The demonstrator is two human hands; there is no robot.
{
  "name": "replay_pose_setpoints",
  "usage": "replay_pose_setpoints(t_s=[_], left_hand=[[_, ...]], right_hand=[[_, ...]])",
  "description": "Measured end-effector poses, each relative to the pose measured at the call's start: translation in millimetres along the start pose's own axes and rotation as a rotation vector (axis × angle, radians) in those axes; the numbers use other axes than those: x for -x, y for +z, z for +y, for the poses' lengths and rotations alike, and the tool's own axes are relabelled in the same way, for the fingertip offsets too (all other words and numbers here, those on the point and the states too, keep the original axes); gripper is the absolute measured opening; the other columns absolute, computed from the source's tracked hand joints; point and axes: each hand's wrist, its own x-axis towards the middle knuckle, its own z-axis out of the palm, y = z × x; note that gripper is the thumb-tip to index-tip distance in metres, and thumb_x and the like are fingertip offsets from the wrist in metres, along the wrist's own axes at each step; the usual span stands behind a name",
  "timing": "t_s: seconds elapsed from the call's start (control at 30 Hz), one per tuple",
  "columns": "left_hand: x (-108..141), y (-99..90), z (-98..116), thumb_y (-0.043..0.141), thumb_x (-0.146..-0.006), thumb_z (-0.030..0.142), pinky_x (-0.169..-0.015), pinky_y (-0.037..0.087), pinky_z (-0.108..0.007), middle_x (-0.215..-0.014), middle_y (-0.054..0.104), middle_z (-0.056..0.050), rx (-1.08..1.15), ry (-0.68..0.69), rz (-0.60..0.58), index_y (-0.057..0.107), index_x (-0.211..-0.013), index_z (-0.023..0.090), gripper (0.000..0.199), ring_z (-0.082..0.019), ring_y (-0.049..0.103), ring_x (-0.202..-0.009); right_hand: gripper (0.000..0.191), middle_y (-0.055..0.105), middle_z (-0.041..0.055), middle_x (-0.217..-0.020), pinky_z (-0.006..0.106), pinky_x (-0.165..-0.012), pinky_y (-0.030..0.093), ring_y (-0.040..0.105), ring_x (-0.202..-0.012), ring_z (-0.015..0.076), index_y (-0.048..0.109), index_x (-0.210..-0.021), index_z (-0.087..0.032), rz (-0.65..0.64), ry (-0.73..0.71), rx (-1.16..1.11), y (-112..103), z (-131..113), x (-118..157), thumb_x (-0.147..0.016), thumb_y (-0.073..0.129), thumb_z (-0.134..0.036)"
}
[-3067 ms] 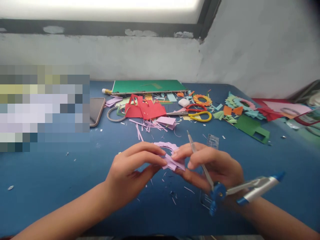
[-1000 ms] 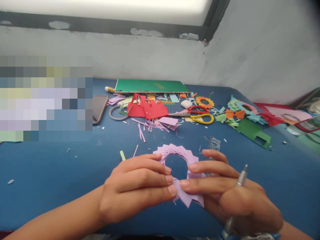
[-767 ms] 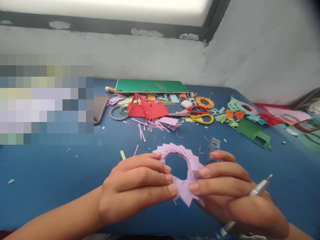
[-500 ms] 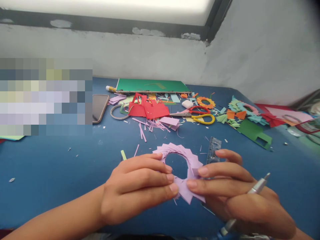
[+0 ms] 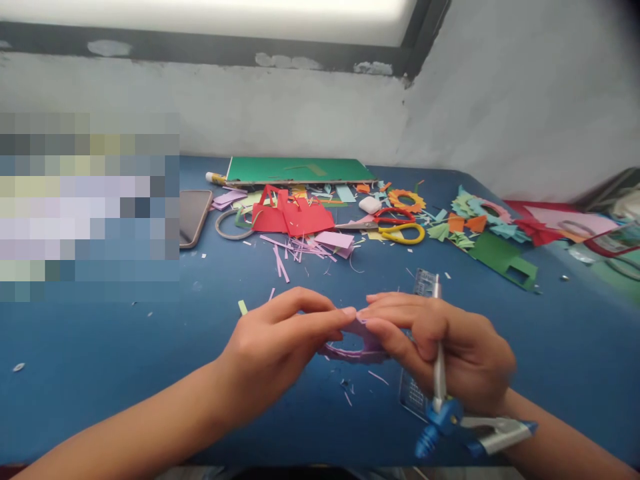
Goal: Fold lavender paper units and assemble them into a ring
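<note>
A purple folded-paper ring (image 5: 353,355) is held between my two hands, tilted so that its hole shows as a narrow oval. My left hand (image 5: 285,350) pinches its upper left edge between thumb and fingers. On the other side, my right hand (image 5: 450,347) grips the ring with thumb and index finger. A drawing compass with blue joints (image 5: 445,417) is also tucked in my right hand, its silver leg rising between the fingers. Part of the ring is hidden behind the fingers. A clear plastic ruler (image 5: 414,393) lies on the table beneath my right hand.
On the blue table (image 5: 125,373), scissors (image 5: 395,223), red paper (image 5: 295,213), purple offcuts (image 5: 300,248) and a white eraser (image 5: 370,205) lie ahead. An orange paper ring (image 5: 407,200) and multicoloured paper rings (image 5: 487,210) are to the right. A phone (image 5: 196,217) lies left, beside a blurred area.
The purple ring has been lifted and tilted from facing me to nearly edge-on. Both hands have moved up, and my right hand has turned, bringing the compass into fuller view.
</note>
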Motion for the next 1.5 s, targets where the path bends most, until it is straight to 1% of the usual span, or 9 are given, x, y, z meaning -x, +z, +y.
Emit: replay_pose_setpoints(t_s=[0.2,0.33,0.43,0.53,0.6,0.8,1.07,1.23,1.5], left_hand=[[-1,1.9,0,0.055,-0.079,-0.002,-0.065,0.054,-0.013,-0.088,0.059,-0.003,0.076,-0.070,0.003,0.062,-0.103,0.015,0.030,-0.007,0.060,-0.075],[-9,4.3,4,0.062,-0.078,0.015,-0.052,0.055,-0.016,-0.076,0.062,0.000,0.301,-0.519,-0.035,0.064,-0.083,0.016,0.006,-0.008,0.060,-0.059],[-14,4.8,1,0.065,-0.076,0.023,-0.050,0.055,-0.017,-0.074,0.062,0.000,0.442,-0.758,-0.019,0.064,-0.085,0.016,0.012,-0.009,0.059,-0.060],[-16,3.3,-6,0.068,-0.073,0.025,-0.052,0.056,-0.018,-0.077,0.061,0.000,0.542,-0.837,0.037,0.063,-0.087,0.015,0.017,-0.010,0.059,-0.065],[-16,2.0,-10,0.068,-0.074,0.025,-0.051,0.055,-0.018,-0.076,0.060,0.000,0.587,-0.861,0.055,0.063,-0.088,0.015,0.018,-0.009,0.058,-0.064],[-17,0.7,-12,0.067,-0.074,0.028,-0.049,0.054,-0.018,-0.075,0.059,-0.001,0.647,-0.897,0.129,0.060,-0.089,0.014,0.021,-0.010,0.057,-0.066],[-18,-0.1,-5,0.063,-0.078,0.024,-0.059,0.056,-0.021,-0.072,0.060,0.000,0.641,-0.833,0.129,0.062,-0.094,0.014,0.020,-0.009,0.059,-0.064],[-15,0.8,-3,0.061,-0.078,0.020,-0.060,0.058,-0.022,-0.082,0.059,-0.002,0.497,-0.637,0.163,0.068,-0.089,0.016,0.014,-0.011,0.061,-0.067],[-15,0.9,-4,0.059,-0.079,0.015,-0.060,0.057,-0.020,-0.082,0.059,-0.001,0.455,-0.582,0.149,0.070,-0.090,0.018,0.016,-0.010,0.062,-0.068]], right_hand=[[0.034,0.070,-0.0048,-0.067,0.026,-0.076,0.056,0.068,-0.069,0.0124,0.033,-0.060,-0.021,-0.067,0.091,0.006,2,3,0,-0.080,0.059,-0.012],[0.036,0.067,-0.0014,-0.064,0.023,-0.059,0.051,0.067,-0.070,0.0152,0.030,-0.058,-0.021,-0.246,0.362,-0.028,1,9,-1,-0.084,0.055,-0.027],[0.036,0.065,-0.0001,-0.061,0.022,-0.049,0.043,0.061,-0.055,0.0129,0.037,-0.059,-0.021,-0.386,0.530,0.057,-12,19,-13,-0.086,0.049,-0.042],[0.044,0.058,0.0005,-0.054,0.025,-0.051,0.038,0.055,-0.051,0.0128,0.043,-0.057,-0.019,-0.618,0.629,0.403,-30,34,-30,-0.090,0.035,-0.046],[0.041,0.059,0.0044,-0.058,0.027,-0.051,0.034,0.056,-0.058,0.0178,0.046,-0.057,-0.019,-0.922,0.662,0.743,-37,43,-39,-0.088,0.036,-0.043],[0.012,0.061,0.0077,-0.059,0.027,-0.047,0.032,0.057,-0.058,0.0223,0.057,-0.053,-0.017,-1.111,0.692,0.726,-33,58,-58,-0.064,0.059,-0.021],[0.036,0.066,0.0096,-0.094,0.027,-0.065,0.045,0.062,-0.079,0.0166,0.056,-0.113,-0.015,-0.776,0.650,0.546,-32,46,-57,-0.091,0.032,-0.029],[0.039,0.069,0.0045,-0.087,0.028,-0.069,0.051,0.065,-0.079,0.0169,0.061,-0.100,-0.017,-0.496,0.814,-0.351,-4,16,-28,-0.071,0.067,-0.043],[0.026,0.071,0.0009,-0.076,0.026,-0.065,0.053,0.066,-0.069,0.0147,0.067,-0.083,-0.019,-0.274,0.920,-0.481,10,17,-14,-0.066,0.073,-0.037]])
